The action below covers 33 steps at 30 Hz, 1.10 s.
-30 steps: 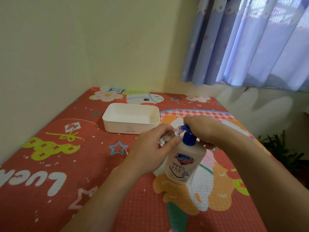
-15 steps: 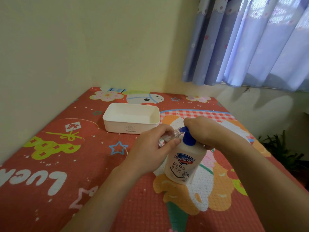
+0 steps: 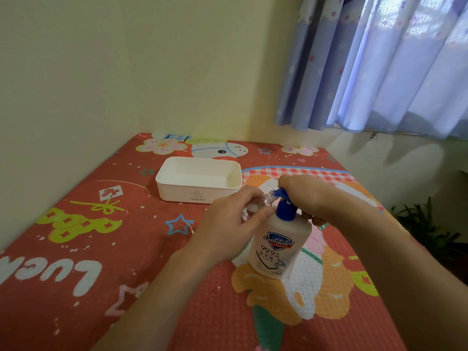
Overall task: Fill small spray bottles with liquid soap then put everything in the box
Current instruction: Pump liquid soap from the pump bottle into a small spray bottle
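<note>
- Red patterned mat covers the surface in the corner of a room, with a pale yellow wall behind and a blue-violet curtain hanging at the upper right; a green plant shows past the mat's right edge
- Head view, the task's things: a white box sits on the mat toward the far wall, and as far as its inside shows, nothing has been put in it
- A white soap bottle with a blue pump stands upright on the mat, near the box and closer to the person
- Left hand has its fingers curled round a small clear spray bottle, tilted so its open neck sits right at the tip of the pump's spout
- Right hand lies over the top of the pump with fingers curled down round it, apparently pressing
- How much soap is inside the small bottle is too hard to tell; its spray cap is not visible
- Judged from this, the filling of one small bottle is in hand and not finished
- No other small bottles can be seen, so how many are already filled or remain cannot be told
- Capping, and putting the bottles and the soap in the box, look to be still left
</note>
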Available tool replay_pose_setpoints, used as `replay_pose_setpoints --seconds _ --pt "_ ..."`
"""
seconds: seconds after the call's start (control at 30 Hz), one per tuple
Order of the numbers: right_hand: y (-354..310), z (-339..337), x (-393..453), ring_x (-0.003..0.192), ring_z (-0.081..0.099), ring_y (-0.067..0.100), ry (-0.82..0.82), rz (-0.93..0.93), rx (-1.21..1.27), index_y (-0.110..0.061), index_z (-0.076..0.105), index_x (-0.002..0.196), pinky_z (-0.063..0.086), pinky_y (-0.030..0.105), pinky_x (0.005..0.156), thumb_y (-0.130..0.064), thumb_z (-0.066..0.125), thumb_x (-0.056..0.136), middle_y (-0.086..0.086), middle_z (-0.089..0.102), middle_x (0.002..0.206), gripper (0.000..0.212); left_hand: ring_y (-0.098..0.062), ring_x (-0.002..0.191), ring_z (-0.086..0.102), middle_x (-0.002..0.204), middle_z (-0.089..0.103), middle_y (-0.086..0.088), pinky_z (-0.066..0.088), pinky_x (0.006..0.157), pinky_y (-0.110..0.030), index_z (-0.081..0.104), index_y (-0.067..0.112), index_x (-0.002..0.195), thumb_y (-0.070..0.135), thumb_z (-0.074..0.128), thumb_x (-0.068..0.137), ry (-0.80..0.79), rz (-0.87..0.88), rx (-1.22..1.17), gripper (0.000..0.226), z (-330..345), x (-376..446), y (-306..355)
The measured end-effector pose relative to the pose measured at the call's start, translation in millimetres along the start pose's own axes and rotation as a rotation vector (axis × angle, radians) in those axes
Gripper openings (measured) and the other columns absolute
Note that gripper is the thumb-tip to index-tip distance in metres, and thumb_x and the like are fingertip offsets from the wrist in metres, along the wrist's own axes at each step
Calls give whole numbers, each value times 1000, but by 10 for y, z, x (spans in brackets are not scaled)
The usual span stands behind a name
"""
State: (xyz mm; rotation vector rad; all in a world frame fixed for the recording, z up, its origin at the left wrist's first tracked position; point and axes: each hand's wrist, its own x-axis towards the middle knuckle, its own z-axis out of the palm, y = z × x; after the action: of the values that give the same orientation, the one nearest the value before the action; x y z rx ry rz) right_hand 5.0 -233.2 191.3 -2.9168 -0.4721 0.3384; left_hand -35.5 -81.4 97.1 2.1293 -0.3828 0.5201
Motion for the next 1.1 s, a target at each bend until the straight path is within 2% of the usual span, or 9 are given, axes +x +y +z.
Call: replay_pose_setpoints --seconds 0.2,0.33,0.47,0.6,0.73,0.8,0.9,1.0,1.1 --pt "0 84 89 56 32 10 77 12 -182 -13 36 91 32 22 53 -14 34 101 1 36 69 10 -3 89 62 94 67 14 52 76 -36 61 27 106 47 59 92 5 -5 -3 24 7 -18 -28" --pt "13 91 111 55 31 10 78 8 -222 -12 36 91 31 22 52 -13 35 101 1 35 68 9 -2 86 61 91 65 16 50 73 -29 60 28 103 44 61 93 20 -5 6 19 24 -30 -37" --pt "29 94 110 55 32 10 86 18 -211 -12 37 91 33 23 55 -13 35 100 2 37 69 9 -3 86 61 91 65 15 51 73 -31 60 28 102 43 62 93 11 -11 -1 17 21 -31 -25" --pt "8 62 64 56 32 14 60 47 -82 -14 37 81 36 29 65 -13 34 100 6 40 72 19 -5 86 61 91 65 15 51 73 -37 59 29 102 44 61 93 3 -5 1 17 3 -25 -23" --pt "4 -34 -6 55 30 20 -16 191 359 -14 33 76 30 28 54 -29 35 96 7 31 66 26 -4 87 60 92 64 16 52 72 -36 58 31 105 49 57 93 -16 -5 14 21 -7 -2 -7" --pt "5 -50 -18 53 29 20 -36 228 389 -14 33 77 28 27 53 -34 35 95 7 30 65 27 -3 88 60 92 64 16 52 71 -35 58 32 105 50 56 93 -20 -5 19 22 -7 -1 -4" --pt "-20 -38 -30 54 30 21 -25 138 255 -14 35 75 31 27 53 -23 33 98 7 32 65 25 -3 89 61 93 65 16 52 70 -34 58 32 105 51 56 93 -14 4 22 23 1 -1 -3" --pt "-23 -28 -21 52 36 15 42 34 39 -12 40 89 36 25 50 -9 33 100 3 38 66 14 -4 87 62 91 65 15 52 69 -35 59 32 103 52 56 92 2 15 22 22 7 4 -2" --pt "-6 -11 1 52 30 15 18 6 -17 -15 32 72 33 26 54 -5 34 98 5 36 66 28 -5 84 61 88 64 15 52 69 -38 58 32 103 53 55 92 8 18 27 24 16 10 -7"
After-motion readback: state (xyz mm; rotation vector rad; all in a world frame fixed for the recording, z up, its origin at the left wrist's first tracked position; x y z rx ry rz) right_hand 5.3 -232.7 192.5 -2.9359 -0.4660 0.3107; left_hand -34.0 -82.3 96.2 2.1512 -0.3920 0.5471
